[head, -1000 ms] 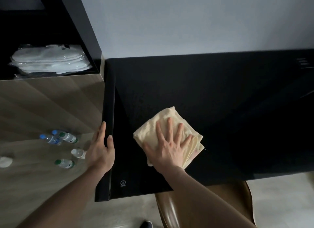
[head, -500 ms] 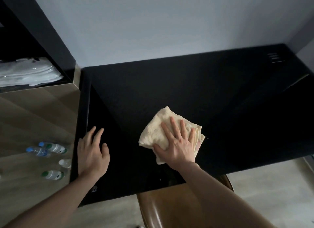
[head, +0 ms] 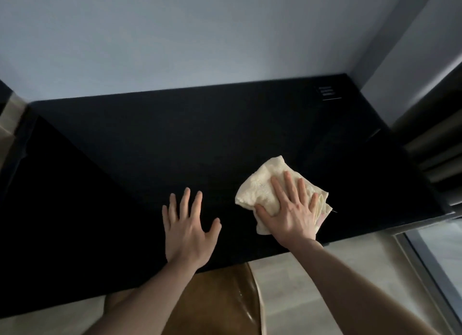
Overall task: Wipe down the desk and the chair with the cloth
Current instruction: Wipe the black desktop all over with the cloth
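A black desk (head: 175, 144) fills the middle of the view, set against a pale wall. On its right front part lies a folded cream cloth (head: 260, 184). My right hand (head: 291, 209) presses flat on the cloth with the fingers spread. My left hand (head: 188, 229) rests flat on the bare desk top to the left of the cloth, fingers straight and apart. A brown glossy chair (head: 225, 299) stands tucked under the desk's front edge, between my forearms.
A small white printed label (head: 326, 92) sits at the desk's far right corner. Dark vertical slats (head: 435, 144) stand at the right end of the desk. A glass pane with a metal frame (head: 437, 257) runs along the floor at lower right.
My right hand has slid the cloth to the right along the desk. My left hand left the desk's left edge and now lies flat near the middle. The view has turned right.
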Available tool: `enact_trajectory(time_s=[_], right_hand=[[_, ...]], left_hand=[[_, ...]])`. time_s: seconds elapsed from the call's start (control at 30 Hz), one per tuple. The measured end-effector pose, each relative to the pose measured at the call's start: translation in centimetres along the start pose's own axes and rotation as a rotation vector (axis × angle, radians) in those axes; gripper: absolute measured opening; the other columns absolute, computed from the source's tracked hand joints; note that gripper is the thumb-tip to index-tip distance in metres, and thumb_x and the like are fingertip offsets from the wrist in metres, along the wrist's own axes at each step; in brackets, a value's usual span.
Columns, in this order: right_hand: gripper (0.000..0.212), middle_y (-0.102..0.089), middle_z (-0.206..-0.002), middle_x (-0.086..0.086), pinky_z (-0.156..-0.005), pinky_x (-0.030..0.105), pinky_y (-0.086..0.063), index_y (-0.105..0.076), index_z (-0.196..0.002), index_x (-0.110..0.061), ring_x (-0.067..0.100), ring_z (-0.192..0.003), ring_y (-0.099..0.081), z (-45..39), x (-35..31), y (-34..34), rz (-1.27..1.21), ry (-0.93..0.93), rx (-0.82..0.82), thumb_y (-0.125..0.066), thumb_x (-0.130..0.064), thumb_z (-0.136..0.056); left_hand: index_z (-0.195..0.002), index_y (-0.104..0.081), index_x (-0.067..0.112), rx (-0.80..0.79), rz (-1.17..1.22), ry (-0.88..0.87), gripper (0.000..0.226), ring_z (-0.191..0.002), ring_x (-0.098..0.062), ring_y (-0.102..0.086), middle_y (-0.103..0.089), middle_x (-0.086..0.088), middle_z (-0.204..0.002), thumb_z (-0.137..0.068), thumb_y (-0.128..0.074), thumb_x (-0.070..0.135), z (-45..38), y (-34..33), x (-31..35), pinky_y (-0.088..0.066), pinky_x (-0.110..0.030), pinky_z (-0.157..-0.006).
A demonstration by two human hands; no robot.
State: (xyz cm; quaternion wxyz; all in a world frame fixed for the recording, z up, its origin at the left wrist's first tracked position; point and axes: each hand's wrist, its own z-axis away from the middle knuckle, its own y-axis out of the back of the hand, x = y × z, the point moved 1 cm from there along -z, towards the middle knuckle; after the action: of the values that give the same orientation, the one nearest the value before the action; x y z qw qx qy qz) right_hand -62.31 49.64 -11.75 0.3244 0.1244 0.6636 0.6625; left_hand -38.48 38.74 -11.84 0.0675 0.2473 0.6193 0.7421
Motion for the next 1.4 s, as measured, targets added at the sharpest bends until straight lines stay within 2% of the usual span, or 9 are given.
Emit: enact_trajectory(time_s=[0.07,0.17,0.3,0.47,0.67,0.8,1.0,1.17,1.4], right_hand=[[0.095,0.008,-0.179,-0.011,-0.129,0.062,0.009,-0.018,-0.168,-0.043,0.026,-0.164,0.014,-0.6,3.8,1.2,0.001,-0.042,0.015,-0.036,-0.09,-0.088],[0.096,0.006,-0.179,-0.01,-0.128,0.062,0.011,-0.019,-0.168,-0.043,0.026,-0.164,0.013,-1.4,5.9,2.1,-0.016,-0.101,0.037,-0.036,-0.09,-0.086],[0.091,0.01,-0.178,-0.011,-0.126,0.067,0.013,-0.018,-0.168,-0.044,0.028,-0.164,0.017,-1.5,4.7,1.5,-0.013,-0.176,0.039,-0.034,-0.087,-0.09],[0.088,0.017,-0.178,-0.002,-0.122,0.072,0.018,-0.005,-0.17,-0.044,0.035,-0.162,0.023,-0.1,2.0,0.5,-0.017,-0.214,-0.008,-0.028,-0.085,-0.095],[0.091,0.012,-0.179,-0.005,-0.124,0.072,0.012,-0.01,-0.169,-0.046,0.032,-0.163,0.02,0.3,2.0,0.0,-0.042,-0.22,0.04,-0.029,-0.089,-0.091],[0.089,0.008,-0.179,-0.006,-0.125,0.07,0.011,-0.019,-0.167,-0.047,0.031,-0.164,0.015,-0.3,3.3,0.6,-0.03,-0.175,0.053,-0.032,-0.09,-0.089],[0.088,0.001,-0.179,-0.009,-0.128,0.066,0.008,-0.025,-0.165,-0.047,0.028,-0.165,0.011,-3.2,7.9,2.6,-0.01,-0.072,0.039,-0.037,-0.087,-0.088],[0.087,-0.008,-0.179,-0.008,-0.128,0.066,0.001,-0.033,-0.164,-0.042,0.027,-0.165,0.003,-7.3,14.6,5.1,-0.018,-0.023,0.064,-0.041,-0.084,-0.088],[0.081,-0.012,-0.178,-0.006,-0.127,0.067,0.002,-0.035,-0.163,-0.04,0.025,-0.163,-0.004,-13.1,24.1,8.5,0.018,-0.18,0.09,-0.046,-0.079,-0.093]], left_hand=[[-0.168,-0.019,0.034,0.016,-0.045,0.061,0.088,-0.164,-0.033,-0.001,-0.009,0.001,-0.179,-0.091,-0.022,0.077,-0.2,-0.6,1.4,-0.003,-0.055,-0.132],[-0.168,-0.025,0.033,0.046,-0.042,0.073,0.086,-0.164,-0.033,-0.006,-0.015,0.001,-0.178,-0.093,-0.026,0.075,-0.3,-1.0,1.3,-0.009,-0.057,-0.132],[-0.167,-0.03,0.032,0.068,-0.041,0.079,0.084,-0.164,-0.033,-0.009,-0.018,0.0,-0.177,-0.093,-0.029,0.072,-0.2,-1.0,1.4,-0.01,-0.057,-0.132],[-0.167,-0.029,0.031,0.064,-0.026,0.078,0.083,-0.164,-0.033,-0.009,-0.018,0.0,-0.177,-0.093,-0.03,0.07,-0.3,-1.0,1.6,-0.009,-0.057,-0.132],[-0.167,-0.03,0.032,0.075,-0.043,0.068,0.083,-0.164,-0.033,-0.01,-0.019,0.0,-0.177,-0.093,-0.031,0.07,-0.2,-1.0,1.4,-0.01,-0.057,-0.132],[-0.168,-0.027,0.032,0.075,-0.053,0.058,0.083,-0.164,-0.031,-0.006,-0.015,0.002,-0.178,-0.094,-0.03,0.071,-0.2,-1.4,1.0,-0.008,-0.056,-0.132],[-0.168,-0.028,0.032,0.053,-0.079,0.082,0.082,-0.164,-0.031,-0.008,-0.015,0.002,-0.178,-0.095,-0.031,0.069,-0.3,-1.3,1.2,-0.009,-0.055,-0.132],[-0.167,-0.03,0.032,0.047,-0.079,0.113,0.081,-0.164,-0.029,-0.01,-0.017,0.004,-0.177,-0.093,-0.032,0.068,-0.3,-0.9,1.6,-0.011,-0.054,-0.133],[-0.166,-0.032,0.03,0.063,-0.064,0.133,0.081,-0.164,-0.03,-0.012,-0.02,0.005,-0.177,-0.093,-0.036,0.064,-0.3,-1.1,2.0,-0.011,-0.054,-0.132]])
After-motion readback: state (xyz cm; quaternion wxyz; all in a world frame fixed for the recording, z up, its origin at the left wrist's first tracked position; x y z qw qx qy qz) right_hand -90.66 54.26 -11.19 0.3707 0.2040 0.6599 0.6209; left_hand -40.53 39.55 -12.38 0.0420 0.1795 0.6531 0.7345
